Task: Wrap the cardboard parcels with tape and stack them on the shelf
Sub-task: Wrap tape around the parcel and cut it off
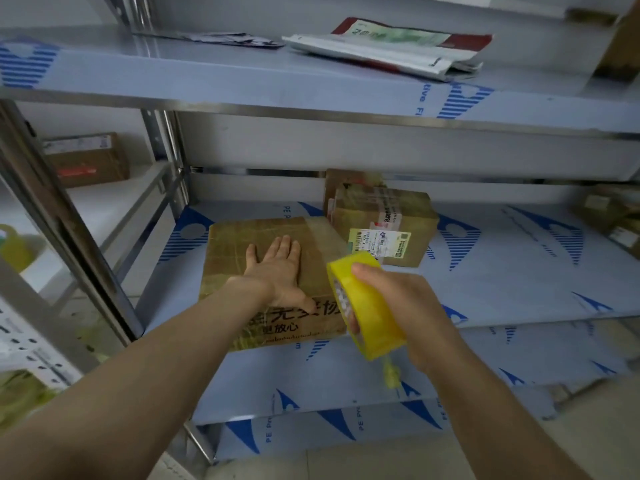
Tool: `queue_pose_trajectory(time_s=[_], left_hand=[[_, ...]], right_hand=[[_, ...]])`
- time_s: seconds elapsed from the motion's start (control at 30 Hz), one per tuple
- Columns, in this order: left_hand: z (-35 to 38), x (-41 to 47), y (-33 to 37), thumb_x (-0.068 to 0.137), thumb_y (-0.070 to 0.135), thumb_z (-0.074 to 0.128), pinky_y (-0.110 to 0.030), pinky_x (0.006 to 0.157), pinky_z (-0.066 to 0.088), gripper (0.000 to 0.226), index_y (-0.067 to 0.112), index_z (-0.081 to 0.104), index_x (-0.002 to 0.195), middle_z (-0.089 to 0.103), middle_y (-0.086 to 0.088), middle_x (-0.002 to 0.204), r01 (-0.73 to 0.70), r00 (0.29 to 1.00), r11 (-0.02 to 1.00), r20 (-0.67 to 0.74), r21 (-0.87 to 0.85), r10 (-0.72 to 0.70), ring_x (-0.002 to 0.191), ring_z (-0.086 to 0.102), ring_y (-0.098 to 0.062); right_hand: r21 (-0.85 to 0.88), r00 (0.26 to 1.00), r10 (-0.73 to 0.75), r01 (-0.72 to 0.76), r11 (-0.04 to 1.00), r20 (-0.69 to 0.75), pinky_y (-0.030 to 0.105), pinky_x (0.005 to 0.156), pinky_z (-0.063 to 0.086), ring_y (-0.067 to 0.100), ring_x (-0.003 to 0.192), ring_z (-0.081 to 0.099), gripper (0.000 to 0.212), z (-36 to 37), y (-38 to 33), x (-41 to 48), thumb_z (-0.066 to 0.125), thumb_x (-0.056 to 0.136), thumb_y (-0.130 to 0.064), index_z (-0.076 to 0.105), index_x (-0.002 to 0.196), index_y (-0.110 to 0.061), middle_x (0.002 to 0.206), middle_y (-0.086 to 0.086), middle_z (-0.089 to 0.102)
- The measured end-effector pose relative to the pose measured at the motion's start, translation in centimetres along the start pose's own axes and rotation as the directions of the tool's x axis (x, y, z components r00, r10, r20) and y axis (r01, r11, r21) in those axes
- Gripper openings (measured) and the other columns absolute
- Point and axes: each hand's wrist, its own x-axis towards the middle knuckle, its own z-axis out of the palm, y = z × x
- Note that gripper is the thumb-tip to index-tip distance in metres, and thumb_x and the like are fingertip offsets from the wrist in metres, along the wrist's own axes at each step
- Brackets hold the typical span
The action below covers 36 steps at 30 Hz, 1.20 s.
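Two hands were at work on the film-covered steel shelf. The left hand lay flat, fingers spread, pressing the flat brown taped cardboard parcel near the shelf's front left corner. The right hand gripped a yellow tape roll beside the parcel's right edge. Judged from this, the parcel was being placed; the next move called for sliding it toward the smaller labelled cardboard boxes at the back. Black Chinese print ending "放心" marked the parcel; the film read "PE".
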Motion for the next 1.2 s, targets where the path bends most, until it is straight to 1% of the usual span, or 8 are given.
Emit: queue_pose_trajectory(time_s=[0.17,0.33,0.53,0.7,0.77,0.9,1.07,1.2], left_hand=[[0.1,0.0,0.0,0.063,0.068,0.064,-0.058,0.114,-0.009,0.128,0.017,-0.015,0.150,-0.019,-0.002,0.158,0.010,1.000,1.000,-0.008,0.001,-0.009,0.145,-0.017,-0.018],[-0.1,-0.2,0.2,0.065,0.064,0.066,-0.057,0.114,-0.009,0.128,0.016,-0.017,0.150,-0.021,-0.002,0.157,0.005,1.000,1.000,0.015,0.010,-0.005,0.145,-0.018,-0.018],[-4.3,0.3,0.3,0.042,0.094,0.050,-0.054,0.114,-0.001,0.140,0.022,0.001,0.152,-0.011,-0.003,0.160,0.098,0.949,0.973,0.313,-0.208,-0.028,0.146,-0.009,-0.024],[-5.1,6.4,4.2,0.091,0.069,0.019,-0.055,0.114,-0.006,0.084,0.016,-0.004,0.153,-0.009,-0.010,0.159,0.144,0.976,0.978,-0.139,-0.148,-0.165,0.146,-0.005,-0.031],[-4.3,9.1,4.9,0.095,0.063,0.016,-0.052,0.115,-0.004,0.080,0.011,-0.004,0.152,-0.004,-0.013,0.159,0.124,0.978,0.987,-0.156,-0.103,-0.140,0.147,-0.002,-0.031],[-2.4,13.1,4.1,0.098,0.051,0.021,-0.048,0.107,0.027,0.058,0.010,0.044,0.132,0.047,-0.017,0.136,0.111,0.968,0.993,-0.224,-0.031,-0.115,0.127,0.041,-0.033],[-2.5,13.4,4.2,0.101,0.036,0.021,-0.040,0.090,0.035,0.044,0.011,0.058,0.098,0.063,-0.014,0.103,0.162,0.920,0.980,-0.341,-0.116,-0.192,0.098,0.056,-0.030],[-2.6,11.2,5.4,0.093,0.064,0.008,-0.045,0.114,0.012,0.079,0.008,0.036,0.142,0.042,-0.017,0.143,0.175,0.947,0.984,-0.268,-0.026,-0.175,0.135,0.035,-0.029]], right_hand=[[0.033,0.993,-0.091,0.094,0.995,-0.081,0.014,0.042,0.044,0.006,0.042,0.060,0.044,0.9,5.0,-2.4,0.061,0.086,-0.041,0.065,0.048,-0.020,0.048,0.001,0.063],[0.089,0.988,-0.019,0.032,0.996,-0.150,0.033,0.052,0.049,0.020,0.046,0.060,0.043,2.2,10.0,-1.9,0.063,0.087,-0.038,0.059,0.051,-0.016,0.051,0.014,0.060],[0.025,0.973,-0.032,0.039,0.999,-0.231,0.048,0.061,0.049,0.037,0.056,0.052,0.065,3.6,12.3,0.1,0.061,0.082,-0.051,0.050,0.067,0.011,0.069,0.036,0.054],[-0.025,0.967,0.016,-0.023,0.999,-0.256,0.043,0.069,0.053,0.034,0.066,0.064,0.057,3.9,12.9,1.7,0.061,0.081,-0.055,0.056,0.057,-0.003,0.062,0.021,0.063],[-0.032,0.970,0.047,-0.056,0.998,-0.238,0.037,0.068,0.053,0.025,0.064,0.064,0.050,3.7,13.5,2.1,0.065,0.081,-0.051,0.056,0.056,-0.008,0.058,0.014,0.063],[-0.032,0.955,0.012,-0.023,0.999,-0.297,0.025,0.056,0.039,0.012,0.052,0.050,0.047,3.5,14.5,2.8,0.072,0.078,-0.041,0.048,0.047,-0.016,0.044,-0.001,0.045],[-0.054,0.967,0.020,-0.035,0.998,-0.253,0.017,0.052,0.034,0.002,0.046,0.045,0.045,3.6,14.2,3.1,0.068,0.081,-0.043,0.052,0.041,-0.030,0.041,-0.007,0.046],[-0.030,0.975,0.083,-0.091,0.995,-0.207,0.035,0.070,0.053,0.021,0.066,0.066,0.052,3.7,13.2,3.4,0.061,0.080,-0.056,0.058,0.050,-0.014,0.059,0.011,0.065]])
